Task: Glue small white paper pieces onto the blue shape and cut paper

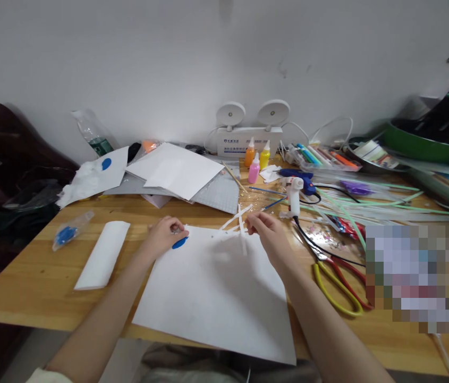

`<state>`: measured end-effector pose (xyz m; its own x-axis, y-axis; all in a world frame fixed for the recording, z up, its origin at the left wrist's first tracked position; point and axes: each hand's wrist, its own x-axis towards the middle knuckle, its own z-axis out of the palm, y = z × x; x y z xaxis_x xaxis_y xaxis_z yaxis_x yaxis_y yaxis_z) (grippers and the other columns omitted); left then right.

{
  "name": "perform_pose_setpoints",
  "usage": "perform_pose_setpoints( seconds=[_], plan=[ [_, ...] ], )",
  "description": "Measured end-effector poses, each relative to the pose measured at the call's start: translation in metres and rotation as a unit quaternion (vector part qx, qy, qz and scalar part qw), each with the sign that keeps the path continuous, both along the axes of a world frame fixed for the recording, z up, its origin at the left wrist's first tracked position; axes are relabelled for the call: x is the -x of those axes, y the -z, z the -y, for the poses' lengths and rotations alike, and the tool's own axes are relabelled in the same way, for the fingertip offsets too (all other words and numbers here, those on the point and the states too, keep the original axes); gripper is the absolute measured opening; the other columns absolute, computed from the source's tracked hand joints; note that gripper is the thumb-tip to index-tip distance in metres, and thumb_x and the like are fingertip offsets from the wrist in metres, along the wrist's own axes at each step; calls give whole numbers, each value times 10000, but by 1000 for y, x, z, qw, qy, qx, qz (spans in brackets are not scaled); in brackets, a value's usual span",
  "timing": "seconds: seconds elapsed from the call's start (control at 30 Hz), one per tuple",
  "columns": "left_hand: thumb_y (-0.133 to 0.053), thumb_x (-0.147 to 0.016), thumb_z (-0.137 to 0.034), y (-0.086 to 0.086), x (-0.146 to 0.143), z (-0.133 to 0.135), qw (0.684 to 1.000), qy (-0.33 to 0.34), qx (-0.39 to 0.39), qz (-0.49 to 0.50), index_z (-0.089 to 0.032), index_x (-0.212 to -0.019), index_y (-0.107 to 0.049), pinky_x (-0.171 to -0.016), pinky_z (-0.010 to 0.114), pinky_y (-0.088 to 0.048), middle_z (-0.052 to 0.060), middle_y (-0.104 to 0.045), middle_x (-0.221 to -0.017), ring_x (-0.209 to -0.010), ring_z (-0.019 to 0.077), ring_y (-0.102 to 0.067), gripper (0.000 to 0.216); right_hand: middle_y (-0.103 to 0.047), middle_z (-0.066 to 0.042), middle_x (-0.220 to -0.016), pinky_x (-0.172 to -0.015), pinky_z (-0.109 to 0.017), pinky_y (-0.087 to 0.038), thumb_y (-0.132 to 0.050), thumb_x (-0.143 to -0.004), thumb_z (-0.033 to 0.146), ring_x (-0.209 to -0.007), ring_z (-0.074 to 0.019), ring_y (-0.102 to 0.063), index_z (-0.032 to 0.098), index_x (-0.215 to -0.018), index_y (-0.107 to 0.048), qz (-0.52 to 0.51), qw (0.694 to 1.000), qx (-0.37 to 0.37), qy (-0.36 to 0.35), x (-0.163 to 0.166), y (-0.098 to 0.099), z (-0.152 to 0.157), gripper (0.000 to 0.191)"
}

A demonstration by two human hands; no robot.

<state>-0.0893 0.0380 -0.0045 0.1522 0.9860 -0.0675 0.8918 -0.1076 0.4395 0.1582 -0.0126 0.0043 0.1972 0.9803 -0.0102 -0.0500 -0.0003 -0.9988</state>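
A large sheet of white paper [216, 298] lies before me at the table's front edge. My left hand [167, 235] is at its far left corner, fingers curled together, right by a flat blue oval piece [180, 242]; what the fingertips pinch, if anything, is hidden. Over the far right part of the sheet, my right hand [267, 234] has its thumb and fingers pinched at a thin white paper strip [242, 234], which looks slightly blurred. Another white strip [235, 217] slants beside it at the sheet's far edge.
Left stand a folded white paper [103, 255] and a bag with blue material [66, 234]. Behind are white sheets [180, 169], paint bottles [253, 170] and a white-and-blue glue gun [294, 194]. Scissors [339, 292], a cable and markers [320, 155] crowd the right.
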Motion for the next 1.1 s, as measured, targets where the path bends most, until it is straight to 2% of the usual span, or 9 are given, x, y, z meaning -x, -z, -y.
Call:
perform_pose_setpoints(
  seconds=[0.2,0.43,0.7,0.93,1.1],
  plan=[
    [-586,-615,-446,0,0,-1,1000,-9,13,5,-216,-663,-582,-767,373,-299,6,-608,-831,-803,199,-533,235,-465,31,-537,-528,-230,-321,-512,-713,276,-527,-95,-413,159,-557,-516,-3,1000,-2,-2,0,0,0,195],
    [-558,-627,-489,1,3,-1,999,-4,27,32,-209,-683,-577,-689,310,-358,10,-610,-830,-773,176,-543,285,-458,35,-530,-528,-232,-320,-507,-712,276,-522,-97,-412,160,-558,-515,-7,1000,-4,-3,-2,0,0,193],
    [-588,-619,-446,5,-1,2,1000,-3,-26,-3,-208,-652,-564,-779,376,-300,0,-613,-799,-801,197,-539,241,-461,32,-531,-525,-232,-319,-501,-710,267,-523,-95,-414,157,-554,-513,-8,1000,-4,0,-2,-1,0,191],
    [-509,-693,-464,2,6,0,998,-8,-32,55,-195,-670,-565,-642,288,-383,18,-596,-759,-715,167,-537,276,-460,35,-525,-522,-233,-328,-517,-692,273,-513,-96,-414,160,-558,-525,-22,1000,-2,5,-2,1,0,175],
    [-441,-770,-394,1,11,-2,991,39,-90,94,-203,-807,-592,-770,284,-394,27,-586,-871,-868,168,-522,246,-462,33,-536,-536,-228,-333,-514,-704,266,-532,-97,-416,164,-556,-522,-19,1000,-7,1,-3,2,0,180]
  ],
)
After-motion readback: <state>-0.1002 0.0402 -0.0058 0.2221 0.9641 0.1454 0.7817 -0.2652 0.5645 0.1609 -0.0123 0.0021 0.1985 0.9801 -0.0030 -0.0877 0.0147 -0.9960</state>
